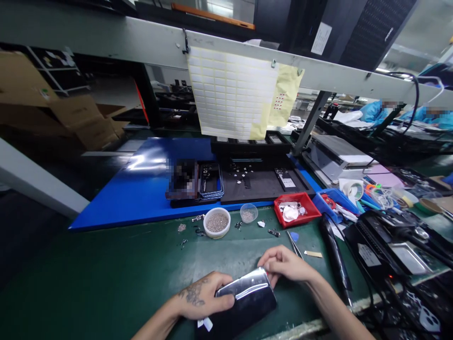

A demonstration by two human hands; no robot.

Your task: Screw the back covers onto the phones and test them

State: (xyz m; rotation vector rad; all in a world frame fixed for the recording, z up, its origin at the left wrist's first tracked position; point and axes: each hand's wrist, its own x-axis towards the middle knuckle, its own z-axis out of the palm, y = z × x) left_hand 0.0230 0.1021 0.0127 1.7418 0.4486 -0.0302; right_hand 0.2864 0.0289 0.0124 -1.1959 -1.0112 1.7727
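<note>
My left hand [205,297] is closed around the left side of a glossy black phone [251,302], its thumb lying across the top face. White tabs [205,324] stick out near the phone's lower left. At the upper right corner, my right hand [285,265] has its thumb and fingers pinched together; a tiny reddish bit shows there, but what they grip is too small to tell. Tweezers [295,244] and a blue pick [294,236] lie just beyond the right hand. A beige strip [313,254] is beside them.
Ahead stand a white tub of tiny screws [217,223], a clear cup [248,213] and a red tray [296,209]. Behind are a blue mat [116,198] and black foam tray [233,189]. An electric screwdriver [334,252] and cables lie right. Label sheets [233,94] hang overhead.
</note>
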